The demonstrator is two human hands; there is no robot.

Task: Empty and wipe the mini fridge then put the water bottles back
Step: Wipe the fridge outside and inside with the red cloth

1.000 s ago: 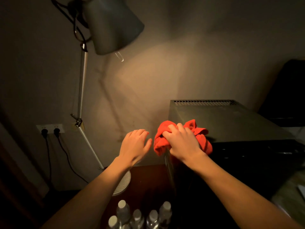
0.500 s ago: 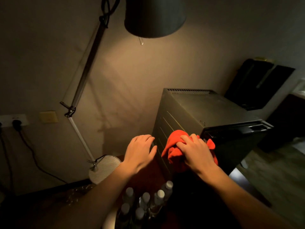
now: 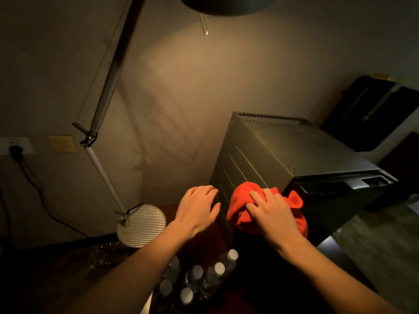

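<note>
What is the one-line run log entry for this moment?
stage: wiping fridge outside | right hand: presses red cloth on mini fridge | left hand: open | water bottles: out

The dark reddish-brown tabletop (image 3: pixel 195 250) bears the mini fridge (image 3: pixel 294 159), clustered water bottles (image 3: pixel 204 277) and the lamp's ribbed round base (image 3: pixel 142 225).

Dim and warm — lit only from the lamp (image 3: pixel 229 5) shade at the top edge, throwing a soft pool onto the wall (image 3: pixel 204 98). Deep shadow across the lower corners and the bottles (image 3: pixel 204 277). Brightest on the cloth (image 3: pixel 240 211) and both wrists. Straight edges bowed toward the borders — slightly soft, grainy throughout.
</note>
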